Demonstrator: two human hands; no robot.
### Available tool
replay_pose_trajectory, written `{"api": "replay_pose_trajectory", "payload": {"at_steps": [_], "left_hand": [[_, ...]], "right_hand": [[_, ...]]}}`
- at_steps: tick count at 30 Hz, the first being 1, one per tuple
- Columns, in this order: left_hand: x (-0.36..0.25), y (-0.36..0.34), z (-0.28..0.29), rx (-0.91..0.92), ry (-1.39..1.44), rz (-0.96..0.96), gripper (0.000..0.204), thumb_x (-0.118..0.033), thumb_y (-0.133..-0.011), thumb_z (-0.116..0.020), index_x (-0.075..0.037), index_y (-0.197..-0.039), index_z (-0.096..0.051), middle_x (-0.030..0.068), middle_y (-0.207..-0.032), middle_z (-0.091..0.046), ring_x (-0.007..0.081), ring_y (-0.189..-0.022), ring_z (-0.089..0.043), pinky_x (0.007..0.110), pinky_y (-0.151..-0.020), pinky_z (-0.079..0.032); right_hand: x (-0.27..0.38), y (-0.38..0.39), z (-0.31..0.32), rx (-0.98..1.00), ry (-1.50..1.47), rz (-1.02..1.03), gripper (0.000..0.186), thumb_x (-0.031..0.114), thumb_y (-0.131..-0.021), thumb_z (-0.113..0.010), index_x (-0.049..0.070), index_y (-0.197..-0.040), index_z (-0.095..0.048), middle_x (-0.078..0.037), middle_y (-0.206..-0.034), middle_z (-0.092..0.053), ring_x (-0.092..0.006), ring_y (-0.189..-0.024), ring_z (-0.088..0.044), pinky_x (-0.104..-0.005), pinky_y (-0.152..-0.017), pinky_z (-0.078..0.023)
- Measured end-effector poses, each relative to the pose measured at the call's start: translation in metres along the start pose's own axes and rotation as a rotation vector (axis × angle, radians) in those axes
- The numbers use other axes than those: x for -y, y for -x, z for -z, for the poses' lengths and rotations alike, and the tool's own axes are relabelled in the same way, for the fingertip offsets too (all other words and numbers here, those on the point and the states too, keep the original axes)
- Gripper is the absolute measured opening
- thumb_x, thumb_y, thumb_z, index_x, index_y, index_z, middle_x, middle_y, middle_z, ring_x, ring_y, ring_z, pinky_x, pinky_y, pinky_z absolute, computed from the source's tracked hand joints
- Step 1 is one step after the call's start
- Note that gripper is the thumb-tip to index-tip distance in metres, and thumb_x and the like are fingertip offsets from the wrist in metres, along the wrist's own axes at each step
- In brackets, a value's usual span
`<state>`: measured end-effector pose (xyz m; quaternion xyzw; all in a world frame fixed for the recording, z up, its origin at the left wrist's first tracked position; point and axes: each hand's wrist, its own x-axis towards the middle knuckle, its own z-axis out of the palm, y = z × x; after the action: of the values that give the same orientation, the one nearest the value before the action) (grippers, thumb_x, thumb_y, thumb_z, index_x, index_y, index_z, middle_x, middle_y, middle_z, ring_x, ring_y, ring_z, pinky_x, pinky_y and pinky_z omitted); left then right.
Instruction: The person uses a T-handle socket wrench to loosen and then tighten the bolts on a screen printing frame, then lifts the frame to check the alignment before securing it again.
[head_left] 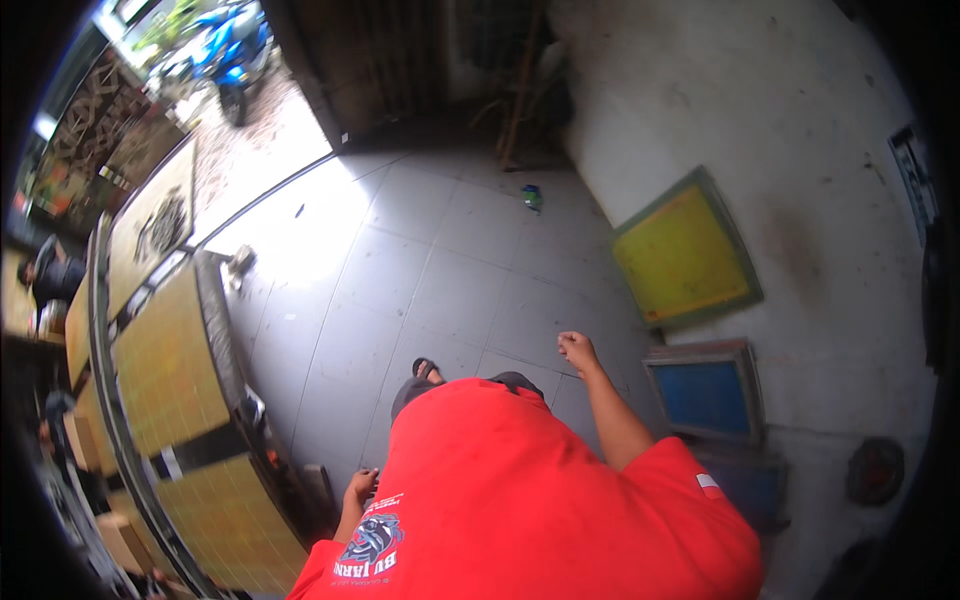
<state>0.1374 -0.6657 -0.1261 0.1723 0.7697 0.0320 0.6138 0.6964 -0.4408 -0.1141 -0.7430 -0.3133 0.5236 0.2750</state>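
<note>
I look down past my red shirt [520, 500] and a sandalled foot [428, 370]. My left hand [362, 485] hangs low beside my body near the long table [160, 360] with yellow panels, its fingers slightly bent and apart with nothing visible in them. My right hand [578, 351] is out at my right side over the grey floor [460, 260], fingers curled closed; what they hold, if anything, is hidden. It is nearest a blue-centred framed panel [700, 395] leaning by the wall, below a yellow one [685, 255].
A doorway at upper left shows a blue scooter [228, 60] outside. A small green object [532, 197] lies on the floor near a wooden piece [515, 120]. A pale wall [780, 130] runs along the right. A person [60, 275] in dark clothing is at far left, beyond the table.
</note>
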Motion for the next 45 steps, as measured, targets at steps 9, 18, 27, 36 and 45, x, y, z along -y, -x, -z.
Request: {"api": "replay_pose_trajectory", "payload": {"at_steps": [9, 18, 27, 36, 45], "left_hand": [[-0.319, -0.043, 0.119, -0.221, 0.275, -0.618, 0.04, -0.036, -0.091, -0.049, -0.005, -0.115, -0.05, 0.0095, -0.102, -0.06, 0.0194, -0.092, -0.058, 0.032, -0.076, -0.043], [-0.307, -0.06, 0.029, -0.382, -0.049, -0.303, 0.028, -0.028, -0.088, -0.054, -0.003, -0.101, -0.058, 0.0055, -0.078, -0.06, 0.0161, -0.064, -0.058, 0.027, -0.052, -0.044], [-0.358, 0.1, -0.176, -0.282, 0.079, -0.121, 0.039, -0.032, -0.087, -0.056, -0.001, -0.111, -0.056, 0.0118, -0.1, -0.063, 0.0196, -0.084, -0.061, 0.031, -0.071, -0.048], [-0.344, 0.104, -0.231, -0.391, -0.025, -0.134, 0.037, -0.032, -0.085, -0.058, 0.0, -0.105, -0.06, 0.0153, -0.095, -0.065, 0.0211, -0.082, -0.061, 0.033, -0.072, -0.049], [-0.35, 0.08, -0.269, -0.534, 0.048, -0.382, 0.036, -0.031, -0.083, -0.06, -0.002, -0.105, -0.06, 0.0167, -0.097, -0.064, 0.0289, -0.089, -0.062, 0.036, -0.079, -0.048]], "right_hand": [[-0.009, -0.078, 0.186, -0.485, 0.395, 0.011, 0.035, 0.024, -0.085, -0.056, 0.001, -0.112, -0.055, -0.014, -0.105, -0.059, -0.0242, -0.094, -0.057, -0.0361, -0.076, -0.047], [0.024, -0.257, 0.5, -0.783, 0.769, 0.028, 0.072, 0.04, -0.077, -0.064, -0.003, -0.129, -0.039, -0.026, -0.129, -0.043, -0.0371, -0.122, -0.039, -0.042, -0.102, -0.031], [0.011, -0.386, 0.601, -0.748, 1.177, 0.094, 0.059, 0.046, -0.068, -0.068, -0.003, -0.1, -0.058, -0.02, -0.093, -0.061, -0.0382, -0.087, -0.06, -0.0455, -0.078, -0.048], [0.029, -0.388, 0.531, -0.345, 0.83, -0.116, 0.054, 0.031, -0.067, -0.068, -0.007, -0.104, -0.057, -0.02, -0.105, -0.061, -0.0316, -0.092, -0.061, -0.0389, -0.08, -0.047], [0.219, -0.365, 0.29, 0.262, 0.277, 0.159, 0.04, 0.009, -0.074, -0.057, -0.009, -0.109, -0.053, -0.015, -0.102, -0.06, -0.0243, -0.088, -0.058, -0.0324, -0.078, -0.045]]}}
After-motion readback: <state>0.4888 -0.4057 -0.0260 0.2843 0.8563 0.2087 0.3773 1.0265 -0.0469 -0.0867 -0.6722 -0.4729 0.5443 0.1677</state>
